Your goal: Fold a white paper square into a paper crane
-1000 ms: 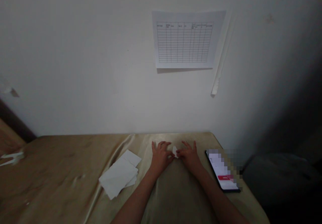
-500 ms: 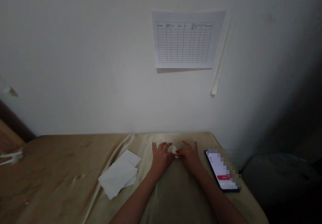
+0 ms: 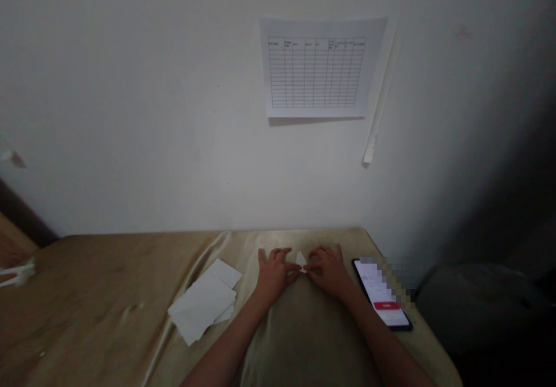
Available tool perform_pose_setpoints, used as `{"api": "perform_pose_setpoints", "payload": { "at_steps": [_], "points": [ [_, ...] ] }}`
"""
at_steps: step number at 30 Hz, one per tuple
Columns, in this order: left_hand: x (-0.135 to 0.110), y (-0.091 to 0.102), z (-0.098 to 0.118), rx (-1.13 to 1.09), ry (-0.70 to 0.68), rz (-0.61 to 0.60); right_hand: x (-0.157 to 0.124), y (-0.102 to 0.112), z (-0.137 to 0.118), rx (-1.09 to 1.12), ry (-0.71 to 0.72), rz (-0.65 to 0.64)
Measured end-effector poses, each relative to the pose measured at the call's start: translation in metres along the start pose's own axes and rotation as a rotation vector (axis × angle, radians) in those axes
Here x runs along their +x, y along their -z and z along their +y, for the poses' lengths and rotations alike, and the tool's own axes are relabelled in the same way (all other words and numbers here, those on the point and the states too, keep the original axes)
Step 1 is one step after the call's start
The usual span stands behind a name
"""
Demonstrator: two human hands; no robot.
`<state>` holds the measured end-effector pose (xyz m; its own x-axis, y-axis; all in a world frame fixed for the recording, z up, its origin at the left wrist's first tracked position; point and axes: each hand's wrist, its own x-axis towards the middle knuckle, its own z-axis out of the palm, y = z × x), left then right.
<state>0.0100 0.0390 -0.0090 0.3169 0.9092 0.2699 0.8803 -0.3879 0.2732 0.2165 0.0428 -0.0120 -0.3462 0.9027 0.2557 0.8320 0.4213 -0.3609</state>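
Note:
A small folded piece of white paper (image 3: 301,259) lies on the tan cloth-covered table (image 3: 108,283), near the far edge by the wall. My left hand (image 3: 273,271) pinches its left side with thumb and forefinger, the other fingers spread on the cloth. My right hand (image 3: 328,268) pinches its right side the same way. Only a small white triangle of the paper shows between the two hands.
A loose stack of white paper sheets (image 3: 204,303) lies left of my left arm. A lit phone (image 3: 382,300) lies right of my right hand, near the table's right edge. A printed table sheet (image 3: 319,68) hangs on the white wall. A white object (image 3: 17,272) sits at far left.
The fingers of both hands have drawn in closer around the small paper, and its white tip now stands out a little more between them. The view has shifted slightly.

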Motion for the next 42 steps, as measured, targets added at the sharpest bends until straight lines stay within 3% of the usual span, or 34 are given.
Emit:
{"api": "perform_pose_setpoints", "payload": {
  "at_steps": [12, 20, 28, 32, 42],
  "points": [
    [-0.009, 0.0, -0.009, -0.042, 0.078, -0.091, 0.006, -0.008, -0.008, -0.005, -0.197, 0.052],
    [-0.008, -0.003, -0.008, -0.035, 0.07, -0.062, 0.006, -0.016, -0.004, 0.042, -0.278, 0.061],
    [-0.006, -0.005, -0.003, -0.035, 0.046, -0.009, 0.006, -0.028, 0.002, 0.051, -0.276, 0.145],
    [-0.007, -0.007, -0.007, -0.077, 0.056, -0.048, 0.007, -0.034, 0.009, 0.055, -0.263, 0.173],
    [-0.011, -0.006, -0.008, -0.046, -0.039, -0.048, 0.006, -0.032, 0.004, 0.077, -0.179, 0.144]
  ]
}}
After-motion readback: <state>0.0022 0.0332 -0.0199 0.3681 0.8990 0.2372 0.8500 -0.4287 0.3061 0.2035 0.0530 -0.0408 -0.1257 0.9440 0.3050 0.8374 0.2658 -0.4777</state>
